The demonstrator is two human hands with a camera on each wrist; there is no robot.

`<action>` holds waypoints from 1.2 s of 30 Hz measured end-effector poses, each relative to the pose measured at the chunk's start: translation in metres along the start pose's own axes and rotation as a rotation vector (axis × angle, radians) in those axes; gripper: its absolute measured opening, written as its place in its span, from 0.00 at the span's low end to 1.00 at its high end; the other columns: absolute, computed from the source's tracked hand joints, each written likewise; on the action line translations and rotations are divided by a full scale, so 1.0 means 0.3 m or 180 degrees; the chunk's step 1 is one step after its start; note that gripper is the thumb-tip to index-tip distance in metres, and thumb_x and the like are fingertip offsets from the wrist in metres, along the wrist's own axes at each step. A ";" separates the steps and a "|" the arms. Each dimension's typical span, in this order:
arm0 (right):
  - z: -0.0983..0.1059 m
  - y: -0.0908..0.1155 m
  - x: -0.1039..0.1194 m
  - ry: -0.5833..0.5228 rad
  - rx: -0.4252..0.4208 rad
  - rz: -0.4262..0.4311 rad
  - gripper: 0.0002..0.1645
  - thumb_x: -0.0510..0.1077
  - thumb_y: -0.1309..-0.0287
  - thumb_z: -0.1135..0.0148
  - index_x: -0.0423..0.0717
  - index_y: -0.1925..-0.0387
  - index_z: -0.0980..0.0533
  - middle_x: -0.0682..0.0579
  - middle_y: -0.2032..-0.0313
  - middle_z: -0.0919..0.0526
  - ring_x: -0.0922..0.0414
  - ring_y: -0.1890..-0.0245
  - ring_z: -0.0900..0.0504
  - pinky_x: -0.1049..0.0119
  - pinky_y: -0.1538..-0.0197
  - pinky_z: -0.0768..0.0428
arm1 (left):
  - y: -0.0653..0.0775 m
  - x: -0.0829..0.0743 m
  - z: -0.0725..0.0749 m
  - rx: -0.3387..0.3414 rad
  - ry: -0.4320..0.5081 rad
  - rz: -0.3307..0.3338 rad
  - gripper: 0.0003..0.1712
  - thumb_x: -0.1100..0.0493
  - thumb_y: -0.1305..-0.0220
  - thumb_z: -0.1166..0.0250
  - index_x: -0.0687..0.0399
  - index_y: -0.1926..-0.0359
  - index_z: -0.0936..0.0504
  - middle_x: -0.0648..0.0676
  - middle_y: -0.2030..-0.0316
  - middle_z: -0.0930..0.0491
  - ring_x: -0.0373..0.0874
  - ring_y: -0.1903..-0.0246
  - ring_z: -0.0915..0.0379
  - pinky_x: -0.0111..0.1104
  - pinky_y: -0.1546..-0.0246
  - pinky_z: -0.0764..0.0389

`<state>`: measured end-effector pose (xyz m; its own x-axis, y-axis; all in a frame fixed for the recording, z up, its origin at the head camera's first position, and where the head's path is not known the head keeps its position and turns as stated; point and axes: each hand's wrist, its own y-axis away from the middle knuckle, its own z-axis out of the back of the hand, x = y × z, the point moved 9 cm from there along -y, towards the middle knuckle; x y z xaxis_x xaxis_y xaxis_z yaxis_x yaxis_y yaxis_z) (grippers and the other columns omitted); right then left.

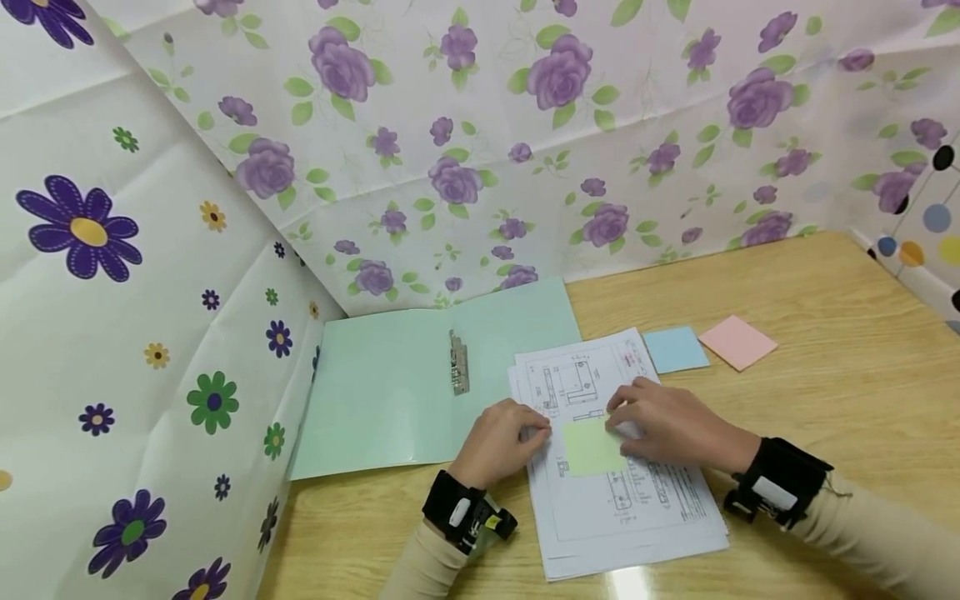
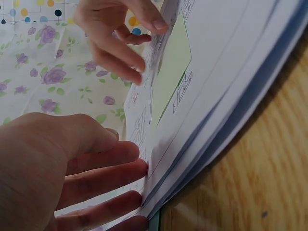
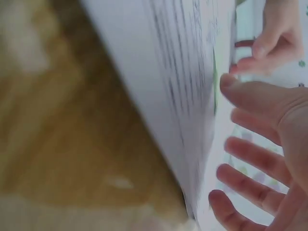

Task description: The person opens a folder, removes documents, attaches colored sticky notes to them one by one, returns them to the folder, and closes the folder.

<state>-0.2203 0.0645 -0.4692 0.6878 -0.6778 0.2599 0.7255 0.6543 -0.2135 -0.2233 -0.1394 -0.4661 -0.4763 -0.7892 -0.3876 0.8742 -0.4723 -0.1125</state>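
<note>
A stack of printed drawing sheets [image 1: 622,525] lies partly over the right side of a pale green folder [image 1: 382,392]. On the top sheet sits a yellow-green sticky note [image 1: 592,450], also visible in the left wrist view. My left hand [image 1: 498,442] is at the stack's left edge; its loosely extended fingers [image 2: 110,178] touch the paper edges there. Over the sheets, at the note's right side, is my right hand [image 1: 675,425]. Its fingers look spread and relaxed in the right wrist view, with nothing gripped. Whether its fingertips touch the note cannot be told.
Inside the folder is a metal clip [image 1: 459,364]. A blue sticky note [image 1: 677,349] and a pink sticky note [image 1: 738,342] lie on the wooden table [image 1: 840,333] beyond the sheets. Flower-patterned sheeting [image 1: 487,125] rises behind and at the left.
</note>
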 end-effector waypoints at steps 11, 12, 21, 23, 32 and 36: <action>0.170 0.051 -0.316 0.0151 0.0002 -0.0602 0.47 0.62 0.53 0.09 0.47 0.34 0.13 0.41 0.38 0.12 0.39 0.40 0.14 0.43 0.49 0.09 | -0.003 -0.007 -0.003 0.0020 -0.0018 -0.0025 0.09 0.55 0.22 0.27 0.49 0.52 0.02 0.48 0.52 0.03 0.44 0.49 0.10 0.35 0.48 0.12; 0.184 0.062 -0.359 0.0197 0.0051 -0.0663 0.50 0.64 0.53 0.09 0.47 0.31 0.14 0.40 0.36 0.13 0.37 0.38 0.14 0.39 0.48 0.10 | -0.003 -0.008 -0.004 0.0022 -0.0024 -0.0028 0.09 0.54 0.22 0.27 0.49 0.52 0.02 0.48 0.52 0.03 0.44 0.49 0.10 0.35 0.48 0.12; 0.313 0.170 -0.620 0.0380 0.0222 -0.0987 0.60 0.64 0.56 0.07 0.46 0.24 0.21 0.31 0.31 0.18 0.27 0.38 0.18 0.35 0.55 0.13 | -0.004 -0.003 -0.004 0.0023 -0.0040 -0.0007 0.09 0.54 0.22 0.26 0.49 0.52 0.02 0.48 0.52 0.03 0.44 0.50 0.11 0.34 0.49 0.13; 0.315 0.177 -0.632 0.0349 0.0261 -0.1003 0.59 0.64 0.54 0.08 0.46 0.24 0.21 0.31 0.31 0.19 0.28 0.39 0.18 0.39 0.57 0.13 | -0.002 0.000 -0.002 0.0019 -0.0042 0.0009 0.09 0.54 0.22 0.26 0.49 0.52 0.02 0.48 0.52 0.03 0.44 0.50 0.11 0.34 0.49 0.13; 0.291 0.133 -0.604 0.0383 0.0203 -0.0834 0.51 0.60 0.52 0.09 0.47 0.28 0.17 0.35 0.33 0.15 0.29 0.37 0.16 0.29 0.46 0.13 | -0.003 -0.003 -0.001 -0.0016 -0.0070 -0.0023 0.09 0.54 0.22 0.26 0.48 0.51 0.02 0.48 0.53 0.03 0.43 0.51 0.11 0.33 0.51 0.14; 0.266 0.092 -0.590 0.0356 0.0272 -0.0806 0.49 0.62 0.51 0.10 0.50 0.29 0.16 0.38 0.34 0.14 0.31 0.36 0.16 0.29 0.46 0.12 | -0.002 -0.002 -0.005 -0.0025 -0.0073 -0.0020 0.08 0.54 0.22 0.26 0.48 0.51 0.02 0.47 0.52 0.03 0.43 0.51 0.11 0.33 0.51 0.14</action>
<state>-0.3242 0.2293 -0.4460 0.4870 -0.8528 0.1885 0.8729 0.4822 -0.0736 -0.2235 -0.1382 -0.4671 -0.4837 -0.7951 -0.3658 0.8719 -0.4742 -0.1222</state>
